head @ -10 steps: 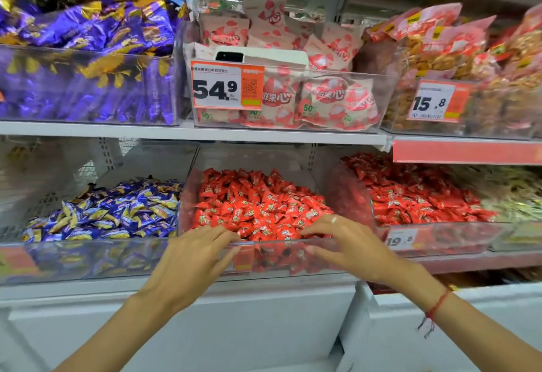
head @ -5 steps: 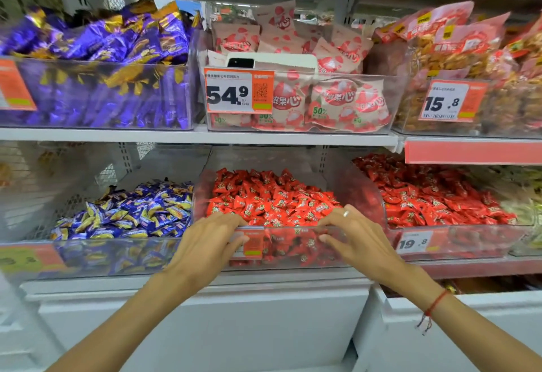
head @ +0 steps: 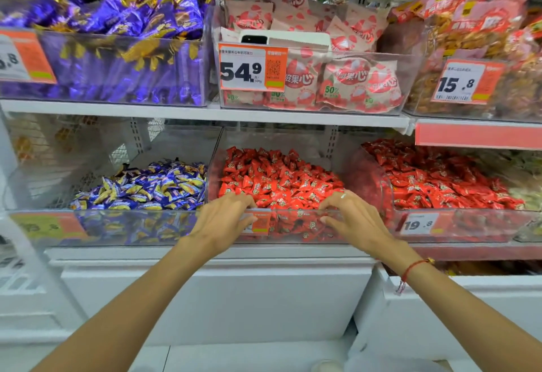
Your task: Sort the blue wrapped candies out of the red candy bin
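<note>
Shop shelf [head: 205,113], clear tubs. My left hand [head: 223,222] and right hand [head: 352,219] both grip the red candy bin [head: 293,226] front rim, fingers curled over onto the red candies [head: 281,181]; blue candies [head: 152,187] sit just left.

Both hands [head: 293,219] forward, fingers [head: 240,200] curled
</note>
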Demonstrator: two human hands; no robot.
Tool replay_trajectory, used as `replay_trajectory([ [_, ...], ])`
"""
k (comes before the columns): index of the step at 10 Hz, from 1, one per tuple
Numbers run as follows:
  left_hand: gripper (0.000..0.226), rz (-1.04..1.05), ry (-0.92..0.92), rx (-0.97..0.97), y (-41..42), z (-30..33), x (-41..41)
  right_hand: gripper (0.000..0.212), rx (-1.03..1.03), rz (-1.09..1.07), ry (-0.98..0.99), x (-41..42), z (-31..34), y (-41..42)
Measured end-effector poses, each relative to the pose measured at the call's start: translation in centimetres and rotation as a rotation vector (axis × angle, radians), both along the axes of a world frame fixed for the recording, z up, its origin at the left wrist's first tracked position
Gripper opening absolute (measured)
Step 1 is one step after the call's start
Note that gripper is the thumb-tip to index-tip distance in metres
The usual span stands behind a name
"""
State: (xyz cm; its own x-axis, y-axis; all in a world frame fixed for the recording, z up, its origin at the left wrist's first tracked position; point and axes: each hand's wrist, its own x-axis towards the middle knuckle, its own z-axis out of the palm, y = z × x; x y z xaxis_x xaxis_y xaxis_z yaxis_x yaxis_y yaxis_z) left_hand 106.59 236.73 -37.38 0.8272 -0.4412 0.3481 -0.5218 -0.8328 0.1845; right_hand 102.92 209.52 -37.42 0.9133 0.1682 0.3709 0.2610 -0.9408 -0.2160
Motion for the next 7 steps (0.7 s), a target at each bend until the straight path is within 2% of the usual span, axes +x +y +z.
replay_trajectory([
  [3,0.029,0.028,0.013,-0.011,0.12,-0.32,-1.36,0.010,-0.016,-0.023,-0.092,-1.68,-0.72,0.76],
  [5,0.029,0.042,0.133,-0.029,0.05,0.00,-0.82,0.010,0.005,-0.076,-0.038,-1.35,-0.43,1.32],
  [6,0.031,0.085,0.149,-0.008,-0.32,0.18,-0.91,0.009,-0.017,-0.080,-0.009,-1.14,-0.05,1.41],
  [7,0.038,0.101,0.082,0.050,-0.46,-0.35,-0.94,0.010,-0.012,-0.073,0.017,-0.91,0.11,1.35],
])
